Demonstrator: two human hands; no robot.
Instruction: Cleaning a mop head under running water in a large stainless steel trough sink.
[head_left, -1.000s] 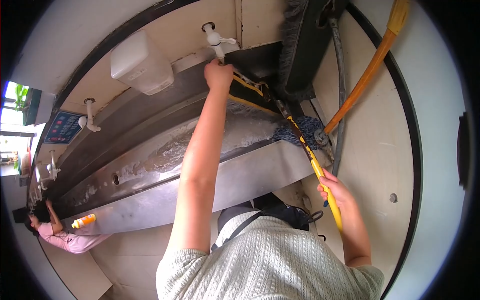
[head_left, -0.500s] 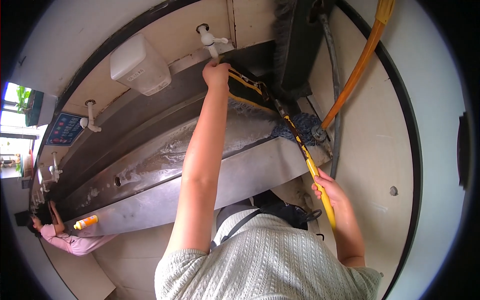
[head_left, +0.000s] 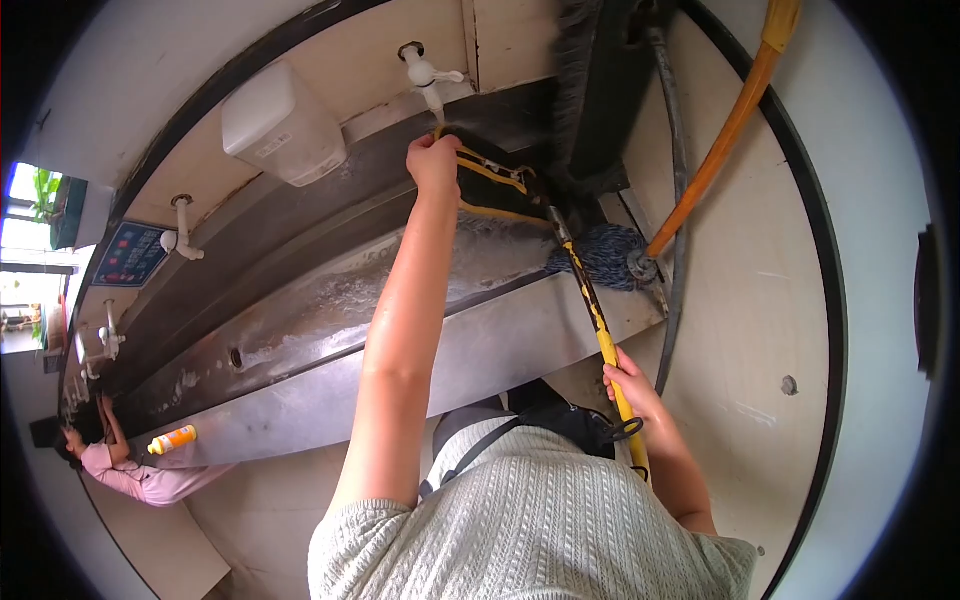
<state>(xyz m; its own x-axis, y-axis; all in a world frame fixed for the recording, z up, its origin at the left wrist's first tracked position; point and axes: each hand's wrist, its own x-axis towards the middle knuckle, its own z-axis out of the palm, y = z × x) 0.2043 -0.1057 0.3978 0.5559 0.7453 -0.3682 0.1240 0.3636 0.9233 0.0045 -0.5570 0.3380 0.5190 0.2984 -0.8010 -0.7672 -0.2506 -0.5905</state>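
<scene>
Gripping the flat mop head (head_left: pixel 500 195) near its left end, we have our left hand (head_left: pixel 435 163) just below the white tap (head_left: pixel 428 78), closed on the yellow edging; most of the head stretches rightward from that grip. Well below and to the right of the tap, our right hand (head_left: pixel 632 388) wraps the worn yellow handle (head_left: pixel 594 310), which slants from there up to the head. Farther right of the tap sits a blue-grey string mop (head_left: pixel 600 258).

Left hand (head_left: pixel 434 165) outstretched, right hand (head_left: pixel 635 388) curled.
</scene>
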